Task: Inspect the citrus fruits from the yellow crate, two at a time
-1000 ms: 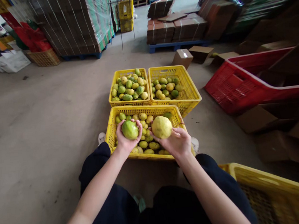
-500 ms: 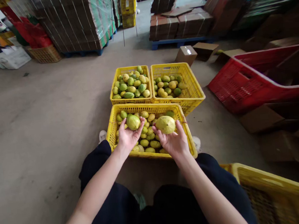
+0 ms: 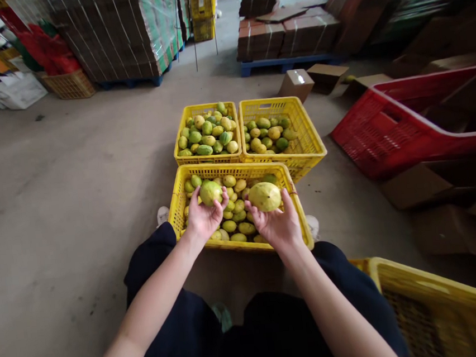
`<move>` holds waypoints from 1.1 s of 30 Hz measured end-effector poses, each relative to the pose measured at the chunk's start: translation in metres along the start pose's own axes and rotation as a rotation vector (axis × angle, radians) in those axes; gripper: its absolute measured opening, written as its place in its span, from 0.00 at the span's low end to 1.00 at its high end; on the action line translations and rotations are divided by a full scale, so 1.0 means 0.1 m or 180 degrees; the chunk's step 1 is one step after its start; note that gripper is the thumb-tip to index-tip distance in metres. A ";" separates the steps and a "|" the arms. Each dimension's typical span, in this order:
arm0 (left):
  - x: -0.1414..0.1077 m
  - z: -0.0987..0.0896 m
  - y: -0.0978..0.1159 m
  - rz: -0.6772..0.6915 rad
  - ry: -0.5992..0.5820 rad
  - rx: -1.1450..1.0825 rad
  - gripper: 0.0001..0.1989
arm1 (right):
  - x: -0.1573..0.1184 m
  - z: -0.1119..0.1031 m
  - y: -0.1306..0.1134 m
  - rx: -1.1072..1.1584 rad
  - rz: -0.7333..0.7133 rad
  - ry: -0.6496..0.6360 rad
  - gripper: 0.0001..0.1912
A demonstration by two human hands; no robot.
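Note:
My left hand (image 3: 205,218) is curled around a round, greenish melon (image 3: 211,193), its fingers underneath and at the sides. In my right hand (image 3: 277,225) rests a longer, pale yellow melon (image 3: 264,196), gripped between thumb and fingers. Both melons are held above the near yellow crate (image 3: 232,164), which has many more yellow and green melons (image 3: 247,229) lying inside. Behind it stand two more yellow crates side by side. The left one (image 3: 210,159) is heaped high, while the right one (image 3: 302,148) is filled lower.
A red crate (image 3: 357,133) holding cardboard stands to the right, with open boxes (image 3: 415,186) beside it. At my lower right is another yellow crate (image 3: 446,287). Farther back are stacked cartons on a blue pallet (image 3: 267,66) and a tall wrapped stack (image 3: 102,34).
The melon in my left hand has turned a little and the fingers have shifted on it. My right hand has rolled its melon slightly. The crates stay put; the view has shifted slightly.

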State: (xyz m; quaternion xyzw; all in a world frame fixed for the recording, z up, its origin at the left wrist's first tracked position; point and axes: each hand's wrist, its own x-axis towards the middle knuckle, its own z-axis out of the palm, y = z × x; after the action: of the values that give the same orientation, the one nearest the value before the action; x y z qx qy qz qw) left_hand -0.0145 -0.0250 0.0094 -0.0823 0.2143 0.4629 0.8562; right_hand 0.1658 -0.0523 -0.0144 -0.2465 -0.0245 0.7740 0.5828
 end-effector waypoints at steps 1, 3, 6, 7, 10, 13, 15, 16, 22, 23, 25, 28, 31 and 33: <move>0.00 -0.01 0.00 0.0009 0.0005 0.0034 0.21 | 0.00 0.00 0.00 -0.0022 -0.0011 -0.0003 0.22; 0.01 -0.01 0.00 0.0033 -0.0003 0.0090 0.20 | 0.01 0.00 0.00 -0.0066 -0.0045 -0.0015 0.22; 0.01 -0.02 -0.01 0.0064 -0.0066 0.0127 0.19 | 0.01 -0.01 0.01 -0.0111 -0.0080 -0.0100 0.22; 0.02 -0.02 -0.01 0.0062 -0.0090 0.0134 0.19 | 0.01 -0.01 0.01 -0.0130 -0.0081 -0.0135 0.22; 0.01 -0.01 -0.01 0.0037 -0.0163 0.0228 0.20 | 0.02 -0.03 0.02 -0.0192 -0.0085 -0.0170 0.20; 0.01 0.00 -0.01 0.0042 -0.0183 0.0482 0.20 | 0.03 -0.03 0.03 -0.0274 -0.0149 -0.0179 0.18; 0.01 0.01 -0.01 0.0063 -0.0174 0.0651 0.20 | 0.04 -0.03 0.04 -0.0322 -0.0214 -0.0210 0.17; 0.02 0.01 -0.01 0.0090 -0.0169 0.0712 0.20 | 0.04 -0.03 0.04 -0.0338 -0.0247 -0.0223 0.16; 0.04 0.00 -0.06 0.0350 -0.0206 0.0931 0.15 | 0.06 -0.02 0.06 -0.0413 -0.0406 -0.0187 0.17; 0.04 -0.01 -0.07 0.0403 -0.0261 0.0988 0.17 | 0.07 -0.01 0.06 -0.0425 -0.0434 -0.0176 0.18; 0.04 -0.04 -0.09 0.0529 -0.0377 0.1165 0.23 | 0.08 -0.01 0.07 -0.0453 -0.0471 -0.0154 0.19; 0.04 -0.07 -0.12 0.0704 -0.0413 0.1565 0.31 | 0.09 -0.01 0.07 -0.0544 -0.0549 -0.0111 0.20; 0.05 -0.09 -0.14 0.0935 -0.0387 0.1997 0.33 | 0.08 0.02 0.05 -0.0789 -0.0842 -0.0114 0.22; 0.05 -0.09 -0.16 0.1252 -0.0387 0.2364 0.35 | 0.06 0.06 0.02 -0.1096 -0.1158 -0.0112 0.25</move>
State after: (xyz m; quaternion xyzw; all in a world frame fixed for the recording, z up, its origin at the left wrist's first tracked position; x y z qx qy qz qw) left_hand -0.0016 -0.0332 -0.0022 0.3017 0.3273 0.5128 0.7341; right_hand 0.1601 -0.0464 -0.0121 -0.3202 -0.2100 0.6449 0.6614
